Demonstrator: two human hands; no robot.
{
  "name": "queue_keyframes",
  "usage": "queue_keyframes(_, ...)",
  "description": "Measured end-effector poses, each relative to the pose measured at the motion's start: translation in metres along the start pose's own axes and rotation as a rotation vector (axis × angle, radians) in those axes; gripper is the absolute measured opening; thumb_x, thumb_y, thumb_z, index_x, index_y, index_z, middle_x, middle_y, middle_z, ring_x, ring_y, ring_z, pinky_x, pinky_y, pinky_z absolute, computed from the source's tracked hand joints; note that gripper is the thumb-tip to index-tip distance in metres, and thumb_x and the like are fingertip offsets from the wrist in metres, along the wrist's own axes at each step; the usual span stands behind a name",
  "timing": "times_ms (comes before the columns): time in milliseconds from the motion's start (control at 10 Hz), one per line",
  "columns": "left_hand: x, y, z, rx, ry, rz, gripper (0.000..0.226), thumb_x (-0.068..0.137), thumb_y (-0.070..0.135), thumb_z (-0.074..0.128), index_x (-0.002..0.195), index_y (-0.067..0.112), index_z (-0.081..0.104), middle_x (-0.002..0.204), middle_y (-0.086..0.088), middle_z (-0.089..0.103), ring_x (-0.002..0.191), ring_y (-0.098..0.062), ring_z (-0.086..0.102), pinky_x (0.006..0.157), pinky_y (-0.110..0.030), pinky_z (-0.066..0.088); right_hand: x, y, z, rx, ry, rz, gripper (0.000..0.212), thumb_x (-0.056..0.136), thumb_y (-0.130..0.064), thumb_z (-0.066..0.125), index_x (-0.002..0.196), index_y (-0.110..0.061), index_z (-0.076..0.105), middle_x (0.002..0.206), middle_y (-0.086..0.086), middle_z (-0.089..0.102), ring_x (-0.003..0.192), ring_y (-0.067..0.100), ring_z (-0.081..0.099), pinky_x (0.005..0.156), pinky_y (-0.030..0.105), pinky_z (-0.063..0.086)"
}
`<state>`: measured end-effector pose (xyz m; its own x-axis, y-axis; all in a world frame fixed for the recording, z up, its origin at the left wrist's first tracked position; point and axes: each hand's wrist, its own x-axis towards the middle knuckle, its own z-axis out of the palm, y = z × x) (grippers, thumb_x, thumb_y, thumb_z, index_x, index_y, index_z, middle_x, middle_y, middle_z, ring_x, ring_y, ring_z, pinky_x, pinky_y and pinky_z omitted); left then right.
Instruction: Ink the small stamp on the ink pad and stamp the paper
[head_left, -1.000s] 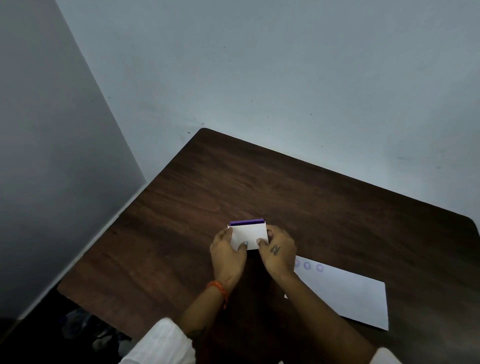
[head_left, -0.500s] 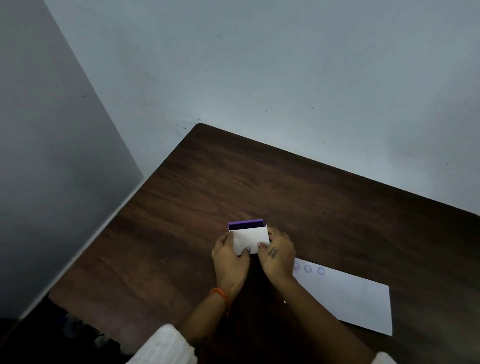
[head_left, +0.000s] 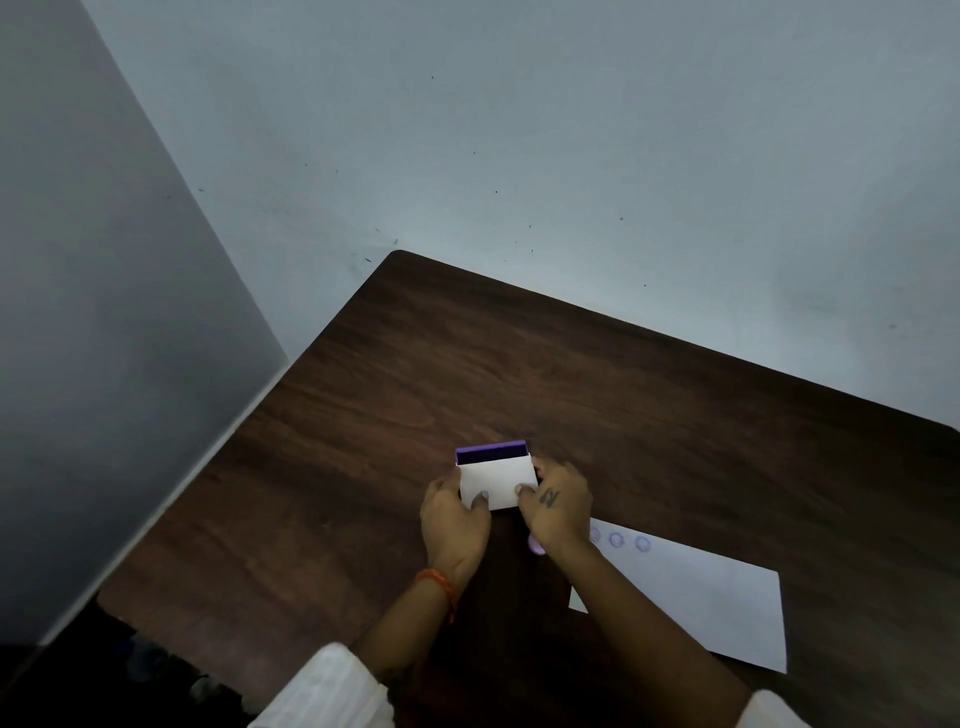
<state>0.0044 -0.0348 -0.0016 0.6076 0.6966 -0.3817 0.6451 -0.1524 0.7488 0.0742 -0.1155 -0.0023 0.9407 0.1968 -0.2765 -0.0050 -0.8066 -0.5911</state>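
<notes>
Head view: ink pad (head_left: 491, 453) sits lower centre on the wood table (head_left: 649, 415), its white lid (head_left: 496, 480) part open and gripped at both ends by left hand (head_left: 453, 525) and right hand (head_left: 558, 512). Right hand also tucks a lilac object, likely the small stamp (head_left: 536, 545). Paper (head_left: 717, 608) lies lower right with three round prints (head_left: 616, 540) near its top edge.

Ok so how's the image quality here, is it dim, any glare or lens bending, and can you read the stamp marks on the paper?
Head view: dim, flat light with no glare; the wooden table looks dark; wide-angle bending curves the table edge and wall line; the three purple stamp marks on the paper are too soft to read; both hands, left hand and right hand, on the ink pad box are reasonably sharp.
</notes>
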Motion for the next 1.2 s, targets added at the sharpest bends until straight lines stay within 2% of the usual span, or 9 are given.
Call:
queue_keyframes(200,0.010,-0.004,-0.004,-0.007,0.029,-0.003,0.040,0.088,0.008,0.056,0.128,0.010,0.053,0.130,-0.014,0.055,0.119,-0.027,0.053,0.104,-0.040,0.044,0.005,0.004,-0.002,0.010,-0.038,-0.037,0.035,0.085,-0.014,0.062,0.120,-0.010,0.058,0.120,0.011,0.064,0.108,0.023,0.061,0.090,0.030,0.050)
queue_keyframes(500,0.024,-0.010,-0.003,-0.071,0.073,-0.063,0.033,0.082,0.010,0.066,0.115,0.011,0.063,0.122,-0.012,0.063,0.115,-0.026,0.057,0.100,-0.037,0.044,0.012,0.005,-0.005,-0.002,-0.057,-0.052,0.046,0.085,-0.020,0.065,0.128,-0.011,0.052,0.125,0.011,0.062,0.113,0.023,0.059,0.094,0.032,0.049)
queue_keyframes(700,0.031,-0.013,-0.007,-0.090,0.089,-0.053,0.029,0.079,0.013,0.071,0.107,0.010,0.068,0.111,-0.012,0.070,0.104,-0.025,0.063,0.096,-0.033,0.047,0.015,0.002,-0.007,-0.008,-0.086,-0.057,0.045,0.085,-0.022,0.064,0.128,-0.011,0.052,0.127,0.010,0.062,0.116,0.024,0.058,0.098,0.033,0.048)
queue_keyframes(800,0.034,-0.015,-0.010,-0.128,0.065,-0.078,0.028,0.077,0.014,0.073,0.104,0.010,0.069,0.107,-0.013,0.071,0.097,-0.028,0.066,0.093,-0.041,0.053,0.016,0.000,-0.008,-0.014,-0.106,-0.081,0.044,0.086,-0.021,0.064,0.127,-0.010,0.053,0.126,0.011,0.063,0.115,0.024,0.058,0.099,0.034,0.048)
queue_keyframes(1000,0.036,-0.014,-0.013,-0.144,0.022,-0.102,0.032,0.079,0.022,0.071,0.109,0.010,0.065,0.108,-0.013,0.069,0.095,-0.029,0.067,0.090,-0.043,0.054,0.016,-0.002,-0.016,-0.069,-0.179,-0.130,0.042,0.086,-0.022,0.063,0.125,-0.010,0.054,0.122,0.012,0.064,0.111,0.025,0.060,0.097,0.037,0.050)
queue_keyframes(1100,0.032,-0.012,-0.017,0.018,0.051,-0.006,0.035,0.084,0.035,0.064,0.110,0.014,0.060,0.111,-0.011,0.063,0.099,-0.026,0.061,0.090,-0.041,0.052,0.017,0.000,-0.022,-0.061,-0.190,-0.160,0.037,0.087,-0.027,0.061,0.120,-0.011,0.057,0.118,0.012,0.066,0.107,0.024,0.060,0.093,0.035,0.051)
queue_keyframes(1200,0.026,0.000,-0.023,0.195,0.176,0.198,0.041,0.088,0.040,0.055,0.122,0.017,0.051,0.127,-0.010,0.052,0.107,-0.024,0.057,0.087,-0.038,0.049,0.015,-0.005,-0.029,-0.053,-0.050,-0.189,0.047,0.089,-0.035,0.057,0.129,-0.012,0.048,0.126,0.013,0.058,0.115,0.026,0.054,0.095,0.037,0.048)
